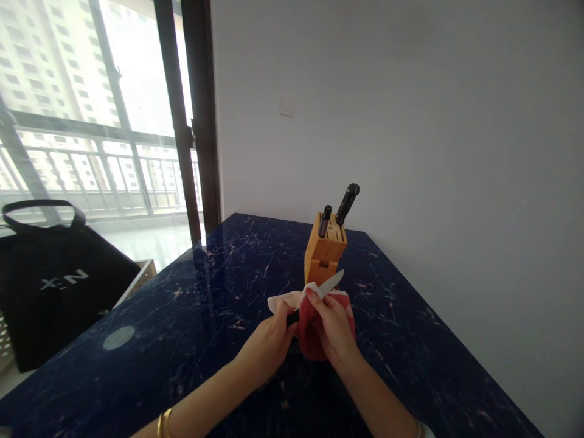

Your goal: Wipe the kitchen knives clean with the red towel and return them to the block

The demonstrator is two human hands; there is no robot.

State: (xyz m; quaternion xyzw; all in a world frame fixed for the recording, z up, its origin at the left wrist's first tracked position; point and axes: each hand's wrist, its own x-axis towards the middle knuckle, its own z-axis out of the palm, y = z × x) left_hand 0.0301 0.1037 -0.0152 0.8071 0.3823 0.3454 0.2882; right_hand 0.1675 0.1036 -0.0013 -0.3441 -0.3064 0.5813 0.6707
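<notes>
A knife (331, 283) points up and to the right, its blade bare toward the tip. My left hand (275, 334) is closed round its black handle. In my right hand (335, 325) is a red and white cloth (311, 342), pinched against the blade near the handle; the cloth hangs below and behind the fingers. A pale part of it spreads to the left, behind my left hand. Just beyond the cloth stands a wooden knife block (323, 250), with a large black-handled knife (348, 204) and a smaller dark handle (325, 221) sticking out of its top.
The dark blue marbled table (219, 292) carries a round pale mark (118, 338) at the left. Beside its left edge, a black bag (59, 286) rests by a light perforated basket (137, 280). A white wall (410, 140) runs behind and right; a window is at the left.
</notes>
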